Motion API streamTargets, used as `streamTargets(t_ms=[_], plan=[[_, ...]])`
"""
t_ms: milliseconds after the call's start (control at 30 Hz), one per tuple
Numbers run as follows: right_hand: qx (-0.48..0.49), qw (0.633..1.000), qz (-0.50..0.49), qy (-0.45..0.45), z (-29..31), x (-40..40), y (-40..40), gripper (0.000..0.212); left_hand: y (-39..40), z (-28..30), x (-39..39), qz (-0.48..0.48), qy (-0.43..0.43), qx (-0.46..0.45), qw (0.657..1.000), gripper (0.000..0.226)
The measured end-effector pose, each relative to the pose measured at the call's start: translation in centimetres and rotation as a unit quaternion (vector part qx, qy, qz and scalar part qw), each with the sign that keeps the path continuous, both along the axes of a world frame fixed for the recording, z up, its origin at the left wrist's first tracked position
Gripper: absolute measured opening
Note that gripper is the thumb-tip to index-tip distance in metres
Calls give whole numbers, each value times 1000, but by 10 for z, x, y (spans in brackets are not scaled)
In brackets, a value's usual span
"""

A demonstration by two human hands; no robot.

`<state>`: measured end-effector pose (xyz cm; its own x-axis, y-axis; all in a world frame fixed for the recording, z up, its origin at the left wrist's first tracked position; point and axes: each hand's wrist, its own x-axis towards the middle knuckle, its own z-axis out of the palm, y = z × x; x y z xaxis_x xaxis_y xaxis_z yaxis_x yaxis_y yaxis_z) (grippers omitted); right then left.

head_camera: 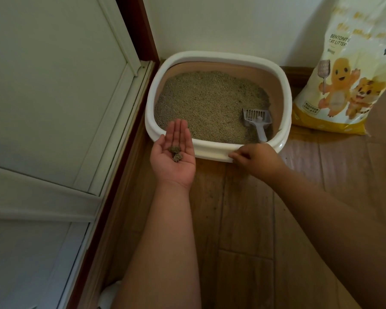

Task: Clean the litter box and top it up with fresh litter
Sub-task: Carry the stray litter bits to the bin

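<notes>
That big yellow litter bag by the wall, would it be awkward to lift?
Probably. The bag looks full and bulging, so likely heavy for its size. Its creased, soft sides suggest it would sag rather than stay stiff. It leans against the wall, so it may slump if nudged.

Both forearms are bare from the bottom of the view up to the wrists, with no sleeve showing. The left hand (pixel 173 152) and right hand (pixel 255 158) are bare too: no gloves, rings, watch or bracelet.
</notes>
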<state>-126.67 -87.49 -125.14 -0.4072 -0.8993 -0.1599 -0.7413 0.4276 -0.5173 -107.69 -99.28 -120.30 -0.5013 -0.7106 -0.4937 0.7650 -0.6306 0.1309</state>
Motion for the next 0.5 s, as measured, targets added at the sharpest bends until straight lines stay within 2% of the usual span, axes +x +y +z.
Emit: streamTargets(t_ms=[67, 233, 300, 500], plan=[[6, 999, -18, -48, -5, -4, 16, 36, 2, 0, 0, -6, 0, -1, 1000, 38], [122, 991, -32, -32, -41, -8, 37, 24, 4, -3, 3, -9, -1, 7, 1000, 37], [168, 985, -28, -21, -52, -3, 37, 40, 5, -4, 4, -9, -5, 9, 1000, 37], [205, 978, -24, -22, -71, 12, 26, 76, 6, -3, 6, -14, -14, 16, 1000, 36]])
